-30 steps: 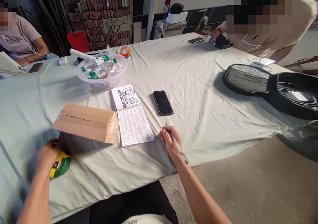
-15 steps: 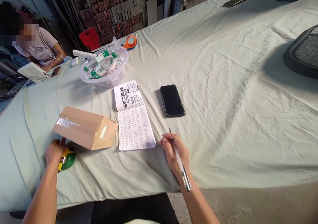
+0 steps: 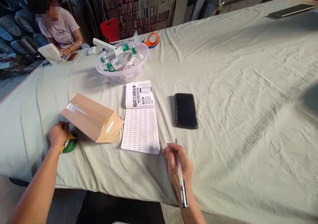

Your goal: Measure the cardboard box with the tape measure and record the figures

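Note:
My right hand [image 3: 180,162] holds a clear-barrelled pen [image 3: 182,187] near the table's front edge, its tip pointing away from me. Just left of that hand lies an open notebook [image 3: 140,129], with a printed upper page and rows of handwriting below. A black smartphone [image 3: 186,111] rests beyond the pen tip. My left hand [image 3: 59,133] is closed beside the near left corner of a brown cardboard box [image 3: 90,116]. Against its inner side sits a green and yellow tape measure [image 3: 69,144]. The left fingertips are mostly hidden, so what they grip cannot be made out.
A clear plastic basin [image 3: 121,73] with several bottles stands behind the notebook, orange scissors [image 3: 153,40] at its far side. Another person [image 3: 62,28] sits at the far left by a white box-like object [image 3: 51,53]. A dark flat object [image 3: 291,10] lies far right.
The camera view has turned left, so most things on the table appear further right. Both hands keep nearly the same poses, the pen still in my right hand.

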The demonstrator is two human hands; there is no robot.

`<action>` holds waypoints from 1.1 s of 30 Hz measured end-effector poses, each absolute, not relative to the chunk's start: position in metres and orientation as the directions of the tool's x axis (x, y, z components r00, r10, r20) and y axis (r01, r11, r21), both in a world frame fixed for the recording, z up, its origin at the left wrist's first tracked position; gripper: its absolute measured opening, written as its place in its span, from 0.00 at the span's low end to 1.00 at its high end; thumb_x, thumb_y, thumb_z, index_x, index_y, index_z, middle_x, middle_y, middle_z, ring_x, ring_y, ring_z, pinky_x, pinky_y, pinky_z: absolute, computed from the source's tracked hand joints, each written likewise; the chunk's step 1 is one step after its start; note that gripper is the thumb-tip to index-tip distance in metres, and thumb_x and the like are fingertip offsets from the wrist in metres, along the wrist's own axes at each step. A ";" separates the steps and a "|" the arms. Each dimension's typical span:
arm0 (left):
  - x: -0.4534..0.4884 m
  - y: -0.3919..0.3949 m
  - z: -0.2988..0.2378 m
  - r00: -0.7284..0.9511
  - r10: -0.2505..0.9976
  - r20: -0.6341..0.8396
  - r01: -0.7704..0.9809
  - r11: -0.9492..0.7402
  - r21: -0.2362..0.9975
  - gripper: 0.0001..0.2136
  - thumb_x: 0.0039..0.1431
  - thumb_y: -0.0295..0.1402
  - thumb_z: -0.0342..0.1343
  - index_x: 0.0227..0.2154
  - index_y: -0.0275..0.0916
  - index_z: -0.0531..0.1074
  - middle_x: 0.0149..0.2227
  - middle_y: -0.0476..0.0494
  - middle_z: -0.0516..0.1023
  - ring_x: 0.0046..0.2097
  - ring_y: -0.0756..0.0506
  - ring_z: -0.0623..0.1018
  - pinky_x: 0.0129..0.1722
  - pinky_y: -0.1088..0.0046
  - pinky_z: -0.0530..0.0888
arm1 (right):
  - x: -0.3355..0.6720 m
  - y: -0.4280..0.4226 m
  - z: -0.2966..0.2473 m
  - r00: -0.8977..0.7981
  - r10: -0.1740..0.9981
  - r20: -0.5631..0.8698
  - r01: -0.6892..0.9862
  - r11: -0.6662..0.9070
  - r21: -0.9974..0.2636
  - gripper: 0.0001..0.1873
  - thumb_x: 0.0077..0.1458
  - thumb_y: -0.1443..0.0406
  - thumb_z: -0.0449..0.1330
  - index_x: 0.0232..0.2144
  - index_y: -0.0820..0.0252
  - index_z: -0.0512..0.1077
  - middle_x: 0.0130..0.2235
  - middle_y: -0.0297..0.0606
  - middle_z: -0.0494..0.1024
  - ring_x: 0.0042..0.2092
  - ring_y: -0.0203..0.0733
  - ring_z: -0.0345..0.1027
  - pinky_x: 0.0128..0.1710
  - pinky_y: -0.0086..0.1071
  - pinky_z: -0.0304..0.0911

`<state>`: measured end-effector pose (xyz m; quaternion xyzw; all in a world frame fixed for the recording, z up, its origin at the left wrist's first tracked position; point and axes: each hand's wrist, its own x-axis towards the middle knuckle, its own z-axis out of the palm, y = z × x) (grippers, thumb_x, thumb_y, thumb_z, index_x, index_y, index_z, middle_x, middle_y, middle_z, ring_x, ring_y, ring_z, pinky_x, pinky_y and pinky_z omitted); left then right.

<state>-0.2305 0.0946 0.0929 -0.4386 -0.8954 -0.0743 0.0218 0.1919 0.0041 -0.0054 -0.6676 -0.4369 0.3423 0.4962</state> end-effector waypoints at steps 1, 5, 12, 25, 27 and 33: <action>-0.230 0.093 0.091 -0.617 0.772 0.155 0.787 0.606 0.113 0.09 0.59 0.36 0.51 0.35 0.39 0.73 0.26 0.47 0.68 0.31 0.43 0.68 0.29 0.73 0.56 | 0.192 0.004 -0.007 0.381 0.924 -0.028 0.250 -0.132 -0.959 0.15 0.58 0.53 0.56 0.38 0.58 0.70 0.28 0.34 0.77 0.30 0.40 0.73 0.33 0.34 0.67; -0.229 0.084 0.085 -0.624 0.714 0.318 0.777 0.612 0.148 0.16 0.65 0.36 0.45 0.49 0.38 0.71 0.39 0.41 0.72 0.37 0.41 0.69 0.30 0.70 0.55 | 0.193 0.002 -0.007 0.374 0.927 -0.016 0.291 -0.134 -0.947 0.15 0.58 0.53 0.56 0.39 0.58 0.69 0.28 0.34 0.77 0.28 0.39 0.71 0.33 0.33 0.66; -0.230 0.075 0.090 -0.544 0.745 0.387 0.839 0.488 0.240 0.23 0.64 0.31 0.45 0.61 0.31 0.60 0.50 0.31 0.70 0.47 0.36 0.73 0.40 0.60 0.68 | 0.190 -0.001 0.000 0.373 0.927 0.031 0.278 -0.080 -0.957 0.15 0.59 0.52 0.55 0.37 0.56 0.69 0.28 0.34 0.75 0.28 0.39 0.67 0.32 0.34 0.65; -0.172 0.120 0.187 0.532 0.821 -0.210 0.809 -0.565 -0.162 0.52 0.45 0.44 0.64 0.69 0.42 0.42 0.71 0.31 0.44 0.70 0.30 0.45 0.64 0.49 0.44 | 0.182 0.003 -0.004 0.396 0.915 0.078 0.276 -0.037 -0.960 0.14 0.59 0.53 0.55 0.38 0.56 0.68 0.27 0.34 0.74 0.27 0.37 0.66 0.31 0.33 0.64; -0.164 0.137 0.181 0.588 0.773 -0.240 0.762 -0.628 -0.159 0.51 0.43 0.44 0.65 0.68 0.39 0.46 0.69 0.28 0.50 0.69 0.30 0.49 0.64 0.50 0.46 | 0.182 0.004 -0.006 0.404 0.911 0.082 0.269 -0.033 -0.963 0.14 0.59 0.53 0.55 0.38 0.56 0.68 0.27 0.33 0.74 0.28 0.37 0.66 0.32 0.33 0.65; -0.176 0.148 0.190 0.581 0.814 0.004 0.811 -0.579 -0.083 0.49 0.42 0.42 0.68 0.67 0.41 0.52 0.57 0.34 0.63 0.57 0.33 0.65 0.59 0.53 0.59 | 0.178 0.004 -0.003 0.404 0.910 0.096 0.350 -0.057 -0.935 0.16 0.58 0.52 0.56 0.39 0.58 0.69 0.27 0.35 0.75 0.28 0.38 0.67 0.31 0.34 0.65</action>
